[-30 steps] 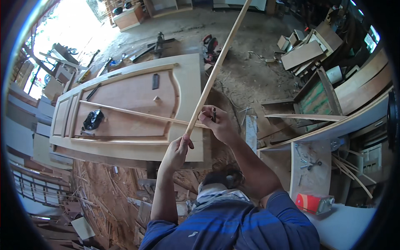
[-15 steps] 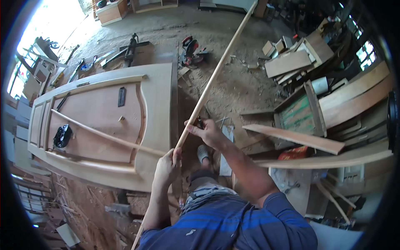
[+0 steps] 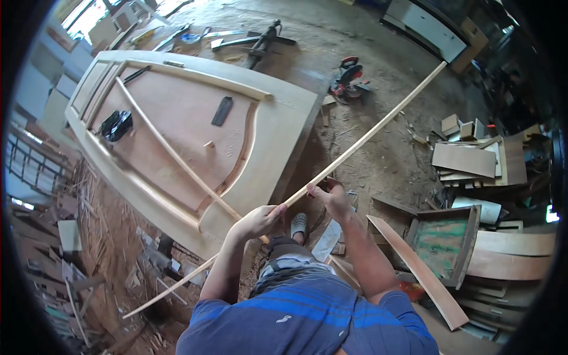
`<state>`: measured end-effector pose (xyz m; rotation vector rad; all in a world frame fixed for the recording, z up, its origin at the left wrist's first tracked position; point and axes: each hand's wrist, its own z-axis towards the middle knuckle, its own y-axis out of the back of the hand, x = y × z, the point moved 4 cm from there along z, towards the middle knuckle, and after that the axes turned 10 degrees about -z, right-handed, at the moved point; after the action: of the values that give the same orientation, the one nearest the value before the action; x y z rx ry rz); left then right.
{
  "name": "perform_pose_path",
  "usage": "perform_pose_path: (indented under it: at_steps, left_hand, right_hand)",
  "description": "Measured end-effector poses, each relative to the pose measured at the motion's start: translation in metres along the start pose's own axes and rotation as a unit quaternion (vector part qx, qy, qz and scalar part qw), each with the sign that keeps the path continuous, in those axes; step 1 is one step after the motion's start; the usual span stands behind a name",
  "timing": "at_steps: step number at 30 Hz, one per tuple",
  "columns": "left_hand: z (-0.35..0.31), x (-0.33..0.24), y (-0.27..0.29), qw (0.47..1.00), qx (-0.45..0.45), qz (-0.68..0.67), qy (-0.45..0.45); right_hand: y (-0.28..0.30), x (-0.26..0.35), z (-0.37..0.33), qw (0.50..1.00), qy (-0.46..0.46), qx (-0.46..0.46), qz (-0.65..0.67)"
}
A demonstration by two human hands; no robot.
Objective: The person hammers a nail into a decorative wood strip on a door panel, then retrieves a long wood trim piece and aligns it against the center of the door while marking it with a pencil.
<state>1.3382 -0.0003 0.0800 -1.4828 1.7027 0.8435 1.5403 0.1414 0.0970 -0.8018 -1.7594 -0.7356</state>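
A long, thin wooden strip (image 3: pixel 367 137) runs slantwise across my body, from the lower left to the far right. My left hand (image 3: pixel 260 221) is closed round it near the middle. Just farther up, my right hand (image 3: pixel 333 200) pinches the same strip between thumb and fingers; a small dark thing shows at these fingers, too unclear to name. To the left lies a pale wooden door (image 3: pixel 290 112) with a curved recessed panel. A second wooden strip (image 3: pixel 171 151) rests diagonally over it, its near end beside my left wrist. On the panel are a black plastic bag (image 3: pixel 116 125) and a dark flat block (image 3: pixel 222 111).
A red and black power saw (image 3: pixel 348 80) stands on the dusty floor ahead. At right are stacked board offcuts (image 3: pixel 464 160), a green-stained wooden tray (image 3: pixel 441 245) and a leaning plank (image 3: pixel 417 269). A metal clamp (image 3: pixel 263 44) lies beyond the door. Wood scraps litter the lower left.
The view has turned left, so the door and floor things appear farther right. The strip in my hands now slants lower toward the right, its rear end showing at lower left. Both hands keep their hold.
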Motion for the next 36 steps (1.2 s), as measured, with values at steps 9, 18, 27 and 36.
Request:
perform_pose_path:
  at_steps: [9,18,27,36]
  left_hand:
    - [-0.080,-0.007,0.016,0.983,-0.160,0.092,-0.014]
    - [-0.172,0.055,0.018,0.987,-0.125,0.071,-0.075]
    - [-0.232,0.111,0.029,0.982,-0.117,0.141,-0.054]
    - [-0.267,0.139,0.052,0.982,-0.113,0.141,-0.049]
  right_hand:
    - [-0.057,-0.011,-0.024,0.999,0.017,-0.024,-0.026]
    - [-0.139,-0.001,-0.121,0.991,0.063,-0.113,-0.029]
    - [-0.197,-0.034,-0.177,0.992,0.035,-0.117,-0.029]
    - [-0.209,-0.039,-0.202,0.992,0.013,-0.121,-0.019]
